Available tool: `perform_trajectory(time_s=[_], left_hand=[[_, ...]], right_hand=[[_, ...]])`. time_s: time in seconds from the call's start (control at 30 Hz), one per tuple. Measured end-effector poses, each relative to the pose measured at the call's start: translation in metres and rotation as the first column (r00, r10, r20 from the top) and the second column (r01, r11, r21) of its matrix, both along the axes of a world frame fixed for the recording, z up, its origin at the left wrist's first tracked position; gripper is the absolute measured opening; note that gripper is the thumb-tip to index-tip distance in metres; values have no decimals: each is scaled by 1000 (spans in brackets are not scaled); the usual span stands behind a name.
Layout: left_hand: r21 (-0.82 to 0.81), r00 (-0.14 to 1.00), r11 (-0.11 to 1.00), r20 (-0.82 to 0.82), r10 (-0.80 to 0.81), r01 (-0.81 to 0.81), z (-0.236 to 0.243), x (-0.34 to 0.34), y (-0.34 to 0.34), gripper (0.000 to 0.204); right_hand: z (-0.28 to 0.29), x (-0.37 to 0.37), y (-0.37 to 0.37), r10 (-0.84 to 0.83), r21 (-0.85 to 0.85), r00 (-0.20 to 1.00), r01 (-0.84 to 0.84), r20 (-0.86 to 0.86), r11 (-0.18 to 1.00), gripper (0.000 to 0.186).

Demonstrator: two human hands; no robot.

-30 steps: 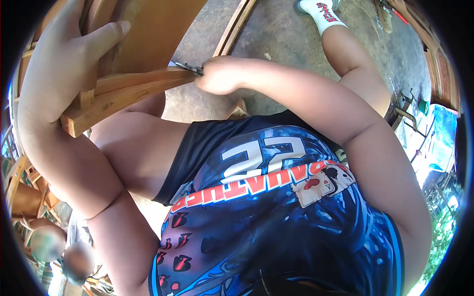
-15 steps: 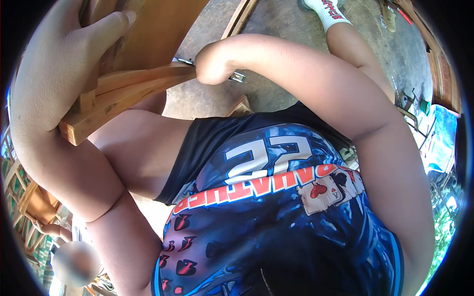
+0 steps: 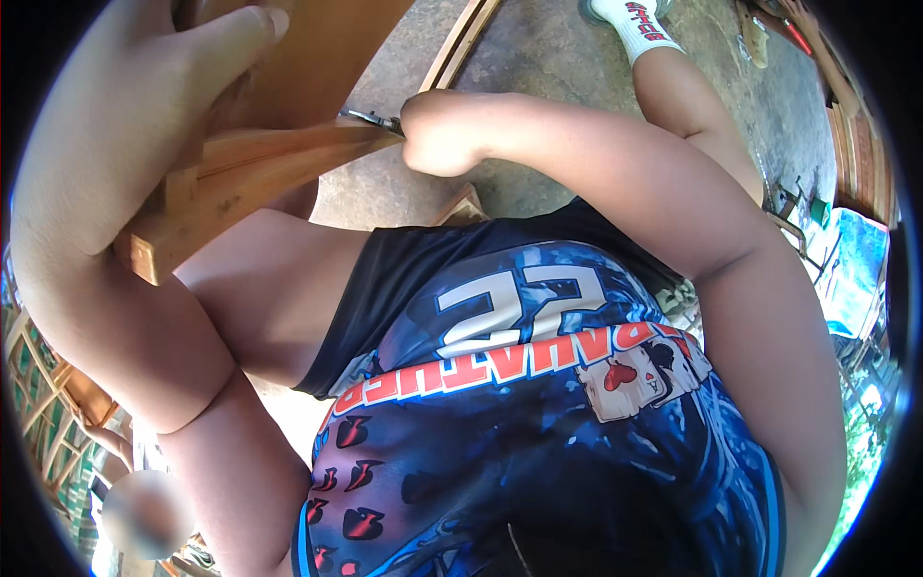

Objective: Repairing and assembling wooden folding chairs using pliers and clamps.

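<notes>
My left hand [image 3: 144,106] is wrapped around the edge of a brown wooden piece at the upper left, its thumb on top and its other fingers mostly hidden. The wooden piece has a broad flat panel [image 3: 317,58] and a narrow rail [image 3: 240,197], which slants above my thigh. At the far end of the rail, my right hand [image 3: 444,135] is closed in a fist. A small metal tool [image 3: 373,119] sticks out of its left side, against the wood. My fingers hide most of that tool, so its kind does not show.
Beyond my right hand, long wooden strips [image 3: 460,43] lie on the concrete floor [image 3: 548,58]. A small wood block [image 3: 464,207] is near my shorts. Metal clamps [image 3: 788,207] and stacked boards [image 3: 854,159] are at the right. Another person [image 3: 144,510] is at the lower left.
My right hand has shifted slightly right and down along the rail end. More of the metal tool shows on its left, while the metal part on its right is now hidden.
</notes>
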State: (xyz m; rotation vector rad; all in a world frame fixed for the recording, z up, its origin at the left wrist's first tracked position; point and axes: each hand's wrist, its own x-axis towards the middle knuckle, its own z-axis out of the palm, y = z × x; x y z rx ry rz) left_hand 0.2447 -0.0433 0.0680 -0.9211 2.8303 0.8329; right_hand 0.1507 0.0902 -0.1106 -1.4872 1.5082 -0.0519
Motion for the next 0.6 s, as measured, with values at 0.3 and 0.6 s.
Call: perform_trajectory(time_s=[0.3,0.6], left_hand=[[-3,1000,1000,6,-11,11,1,2,-4,58],[8,1000,1000,1,-7,7,0,2,-3,58]], right_hand=[[-42,9,23,-183,-29,983,184,34,982,31],[-76,6,27,-216,-290,951,275,221,917,33]])
